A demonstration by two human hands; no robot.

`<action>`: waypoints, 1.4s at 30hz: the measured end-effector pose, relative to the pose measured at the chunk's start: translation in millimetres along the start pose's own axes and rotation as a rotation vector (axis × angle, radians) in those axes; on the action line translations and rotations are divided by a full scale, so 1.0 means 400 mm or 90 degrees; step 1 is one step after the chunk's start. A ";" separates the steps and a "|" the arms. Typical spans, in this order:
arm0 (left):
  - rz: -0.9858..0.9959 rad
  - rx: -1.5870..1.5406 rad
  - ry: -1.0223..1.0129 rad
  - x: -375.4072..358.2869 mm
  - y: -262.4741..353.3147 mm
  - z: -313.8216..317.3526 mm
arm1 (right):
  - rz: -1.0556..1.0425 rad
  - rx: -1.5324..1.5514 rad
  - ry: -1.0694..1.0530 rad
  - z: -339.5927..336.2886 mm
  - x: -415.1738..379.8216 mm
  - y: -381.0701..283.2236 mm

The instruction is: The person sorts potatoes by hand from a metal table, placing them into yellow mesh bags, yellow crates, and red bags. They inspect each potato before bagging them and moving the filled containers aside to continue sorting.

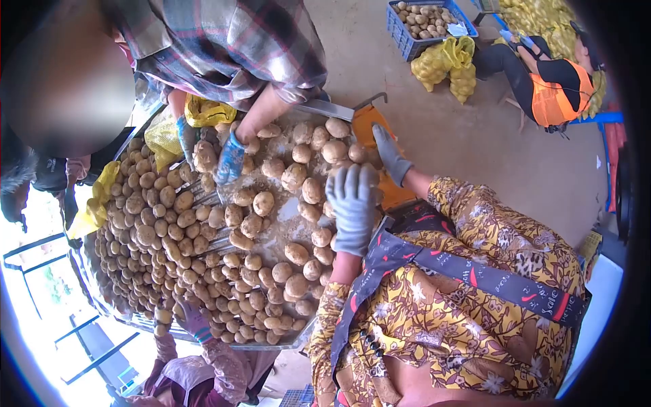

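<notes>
My left hand point(352, 210), in a grey glove, lies over the right edge of the potato table with its fingers stretched out. A potato point(357, 153) sits just beyond its fingertips; what lies under the palm is hidden. My right hand point(391, 154), also grey-gloved, is flat and open above an orange chute point(369, 129) at the table's side. Nothing shows in its fingers. Loose potatoes point(296, 254) of mixed sizes surround my left hand on the dusty metal surface.
A co-worker's blue-gloved hand point(231, 159) reaches among the potatoes opposite. Another co-worker's gloved hand point(194, 320) is at the lower pile. Yellow mesh bags point(163, 141) hang at the far edge. A blue crate point(405, 42) and filled bags point(434, 64) stand on the floor, near a person in an orange vest point(559, 95).
</notes>
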State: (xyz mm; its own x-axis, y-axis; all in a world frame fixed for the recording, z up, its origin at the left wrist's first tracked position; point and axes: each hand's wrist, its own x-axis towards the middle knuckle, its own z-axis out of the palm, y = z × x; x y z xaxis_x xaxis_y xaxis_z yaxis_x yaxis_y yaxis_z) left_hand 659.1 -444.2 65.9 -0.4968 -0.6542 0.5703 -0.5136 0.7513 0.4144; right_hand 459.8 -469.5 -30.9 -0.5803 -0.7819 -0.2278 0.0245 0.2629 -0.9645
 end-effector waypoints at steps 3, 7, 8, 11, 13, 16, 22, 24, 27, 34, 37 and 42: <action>0.082 -0.038 -0.070 0.033 0.024 0.019 | 0.088 0.015 -0.006 0.005 0.034 0.020; -0.144 -0.053 0.028 0.085 -0.099 -0.068 | 0.139 -0.043 -0.051 0.006 0.005 -0.055; -0.221 -0.011 0.102 0.066 -0.172 -0.051 | 0.144 -0.042 -0.047 -0.012 0.009 -0.028; -0.493 0.031 0.026 0.042 -0.316 -0.060 | 0.071 0.144 -0.038 -0.057 0.044 0.119; -0.456 -0.096 -0.022 0.036 -0.370 -0.045 | -0.012 0.148 -0.011 -0.067 0.072 0.188; -0.507 -0.211 -0.091 0.053 -0.277 -0.055 | 0.009 0.074 0.027 -0.044 0.072 0.149; -0.231 -0.120 -0.177 0.049 -0.173 -0.074 | 0.090 0.037 0.000 0.059 0.020 -0.030; -0.313 -0.128 -0.009 0.114 -0.211 -0.061 | 0.007 -0.009 -0.074 0.081 -0.013 -0.131; -0.347 -0.048 -0.113 0.161 -0.344 0.020 | -0.001 0.003 -0.081 0.106 -0.007 -0.152; -0.204 0.033 -0.112 0.081 -0.192 0.051 | -0.057 -0.034 -0.049 0.077 -0.009 -0.039; -0.127 -0.083 -0.162 0.066 -0.109 -0.046 | 0.007 -0.066 -0.065 0.033 -0.045 -0.024; -0.447 0.254 0.002 -0.038 -0.376 -0.141 | 0.244 0.037 -0.038 0.005 -0.056 0.038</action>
State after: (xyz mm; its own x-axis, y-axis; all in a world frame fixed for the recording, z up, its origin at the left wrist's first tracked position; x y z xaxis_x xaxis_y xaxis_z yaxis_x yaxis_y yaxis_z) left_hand 783.4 -542.5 34.9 0.0361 -0.9614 0.2729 -0.9167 0.0769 0.3921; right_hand 474.8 -449.1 -40.7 -0.4718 -0.6651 -0.5788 0.2776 0.5110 -0.8135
